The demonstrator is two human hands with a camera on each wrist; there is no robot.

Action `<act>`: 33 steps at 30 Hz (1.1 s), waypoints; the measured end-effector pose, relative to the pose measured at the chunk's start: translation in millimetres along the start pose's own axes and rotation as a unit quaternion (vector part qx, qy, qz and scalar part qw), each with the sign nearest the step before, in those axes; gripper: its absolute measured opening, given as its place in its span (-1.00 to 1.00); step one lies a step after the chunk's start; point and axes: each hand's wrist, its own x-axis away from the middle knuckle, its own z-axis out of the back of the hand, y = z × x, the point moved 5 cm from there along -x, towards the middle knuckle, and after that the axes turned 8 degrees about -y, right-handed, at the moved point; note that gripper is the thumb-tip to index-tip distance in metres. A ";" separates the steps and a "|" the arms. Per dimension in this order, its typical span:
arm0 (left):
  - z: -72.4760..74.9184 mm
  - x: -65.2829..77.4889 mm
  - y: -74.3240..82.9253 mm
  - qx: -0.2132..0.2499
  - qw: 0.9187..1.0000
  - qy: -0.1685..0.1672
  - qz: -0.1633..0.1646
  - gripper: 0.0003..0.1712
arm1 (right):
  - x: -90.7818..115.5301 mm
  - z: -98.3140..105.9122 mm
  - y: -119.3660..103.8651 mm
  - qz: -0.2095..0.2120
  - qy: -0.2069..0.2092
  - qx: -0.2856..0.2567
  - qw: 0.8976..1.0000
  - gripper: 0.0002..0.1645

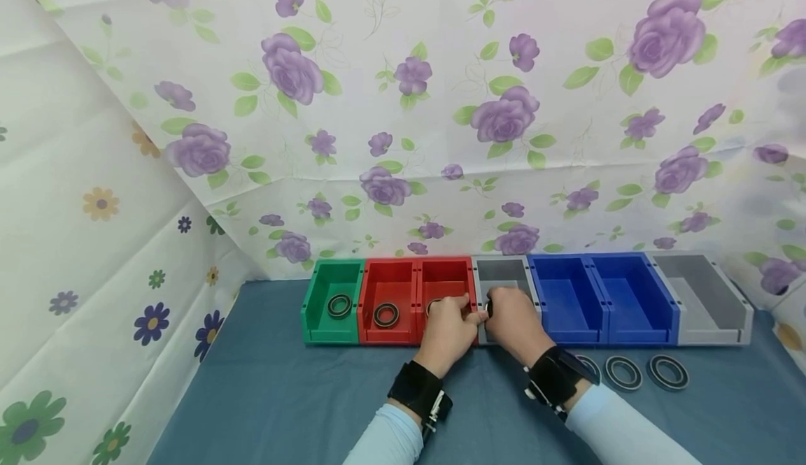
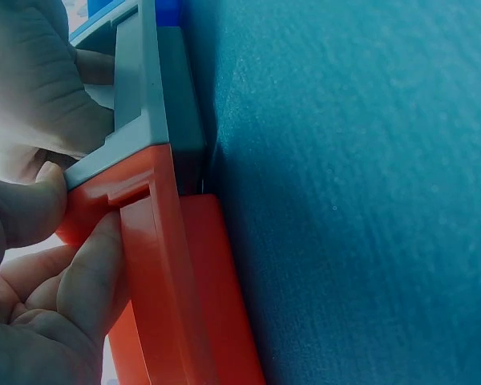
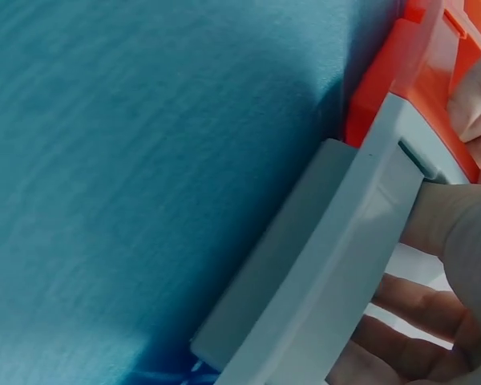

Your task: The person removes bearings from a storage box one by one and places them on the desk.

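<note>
In the head view my left hand [image 1: 448, 328] is at the front of the right-hand red bin [image 1: 446, 271]. Its thumb and fingers pinch that bin's side wall, as the left wrist view shows. My right hand [image 1: 516, 322] reaches into the neighbouring grey bin [image 1: 504, 269], fingers curled round a dark ring [image 1: 489, 306], seemingly a ball bearing, mostly hidden by the hand. Another bearing [image 1: 432, 305] shows partly behind my left hand. One bearing [image 1: 386, 315] lies in the left-hand red bin [image 1: 387, 280], another bearing [image 1: 340, 305] in the green bin [image 1: 317, 304].
On the blue cloth [image 1: 283, 402], in front of the bins at right, lie a bearing [image 1: 623, 373], another bearing [image 1: 669, 372] and one partly hidden by the right wrist. Two blue bins [image 1: 569, 287] and a grey bin [image 1: 705, 294] continue the row. Behind hangs a flowered curtain [image 1: 441, 129].
</note>
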 end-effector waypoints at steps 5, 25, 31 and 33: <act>0.4 0.6 0.6 -0.002 1.000 0.000 -0.001 -0.42 | 4.2 3.1 -1.4 0.028 0.034 0.011 0.999 -0.84; -0.3 0.3 0.1 -0.004 1.000 -0.005 0.006 -0.42 | 21.3 28.5 -2.0 0.080 0.150 -0.018 0.985 -0.52; -1.8 -0.9 -1.9 0.005 1.000 -0.003 0.003 -0.43 | 29.9 44.0 -0.3 0.101 0.182 -0.023 0.978 -0.49; -1.7 -1.0 -2.0 0.008 1.000 -0.004 0.003 -0.44 | 32.5 48.4 0.6 0.103 0.189 -0.024 0.976 -0.48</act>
